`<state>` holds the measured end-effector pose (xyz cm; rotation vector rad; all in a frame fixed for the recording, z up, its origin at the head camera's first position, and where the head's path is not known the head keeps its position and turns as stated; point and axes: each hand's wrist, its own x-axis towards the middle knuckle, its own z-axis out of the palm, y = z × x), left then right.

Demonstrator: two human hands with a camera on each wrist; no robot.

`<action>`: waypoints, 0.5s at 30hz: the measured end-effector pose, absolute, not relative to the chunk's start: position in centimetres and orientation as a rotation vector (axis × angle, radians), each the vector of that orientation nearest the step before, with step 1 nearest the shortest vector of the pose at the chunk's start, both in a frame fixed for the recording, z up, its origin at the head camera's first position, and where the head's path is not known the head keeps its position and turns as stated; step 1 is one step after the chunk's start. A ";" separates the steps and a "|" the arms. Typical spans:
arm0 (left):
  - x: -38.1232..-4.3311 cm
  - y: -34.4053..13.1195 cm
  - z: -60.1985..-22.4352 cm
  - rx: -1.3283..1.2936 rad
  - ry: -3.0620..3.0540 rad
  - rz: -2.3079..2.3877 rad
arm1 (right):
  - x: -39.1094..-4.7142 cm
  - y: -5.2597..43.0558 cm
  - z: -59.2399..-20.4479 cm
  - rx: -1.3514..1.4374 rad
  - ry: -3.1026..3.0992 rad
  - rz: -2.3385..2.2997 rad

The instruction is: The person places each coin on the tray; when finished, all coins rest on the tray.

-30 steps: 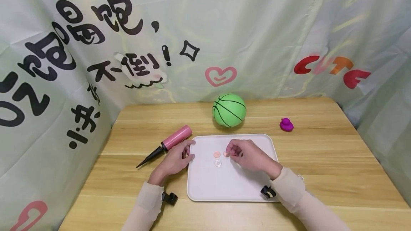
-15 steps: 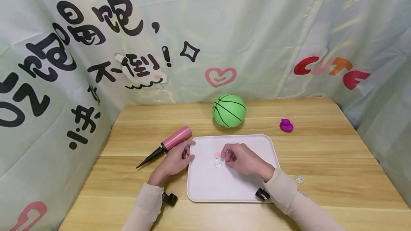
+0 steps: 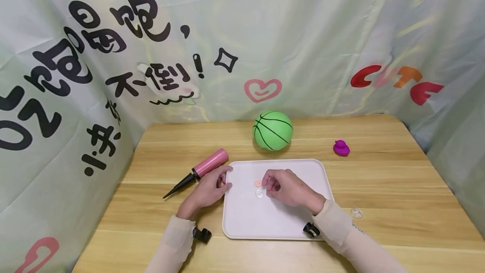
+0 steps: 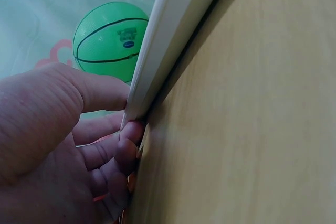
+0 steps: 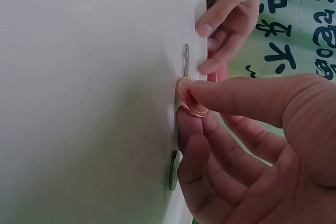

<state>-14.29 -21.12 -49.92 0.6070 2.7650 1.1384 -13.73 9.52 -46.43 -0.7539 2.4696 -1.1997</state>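
My right hand [image 3: 289, 188] is over the white tray [image 3: 265, 226]. In the right wrist view its thumb and fingertips pinch a copper coin [image 5: 193, 98], tilted on edge close to the tray surface. In the head view a copper coin [image 3: 258, 183] and a silver coin [image 3: 259, 193] lie on the tray, left of those fingertips. Another silver-looking coin [image 5: 174, 170] shows beside the curled fingers in the right wrist view. At the tray's left side, my left hand [image 3: 209, 187] holds the rim, thumb on it and fingers curled against its outer side in the left wrist view.
A pink and black hand pump [image 3: 208, 162] lies left of the tray, close to the left hand. Behind the tray sits a green ball [image 3: 273, 130], with a purple rubber duck [image 3: 341, 148] farther right. A silver coin [image 3: 356, 213] lies on the table beside the right forearm.
My right hand has shifted slightly left and toward me; the copper coin at its fingertips is now hidden in the head view. The silver coin by the forearm has come into view. The left hand stays.
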 end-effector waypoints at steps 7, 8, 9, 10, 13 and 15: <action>-14.4 -21.0 -49.9 0.554 2.742 1.122 | -13.7 9.8 -46.5 -0.729 2.492 -1.211; -14.5 -21.1 -50.1 0.568 2.749 1.123 | -13.6 9.8 -46.5 -0.724 2.496 -1.215; -14.5 -21.2 -50.4 0.589 2.757 1.130 | -13.6 9.9 -46.5 -0.727 2.502 -1.219; -14.6 -21.2 -50.5 0.601 2.760 1.134 | -13.5 10.0 -46.4 -0.725 2.512 -1.219; -14.7 -21.3 -50.7 0.565 2.759 1.132 | -13.4 10.3 -46.2 -0.734 2.536 -1.209; -14.6 -21.1 -50.4 0.535 2.748 1.128 | -13.3 10.5 -46.2 -0.752 2.542 -1.198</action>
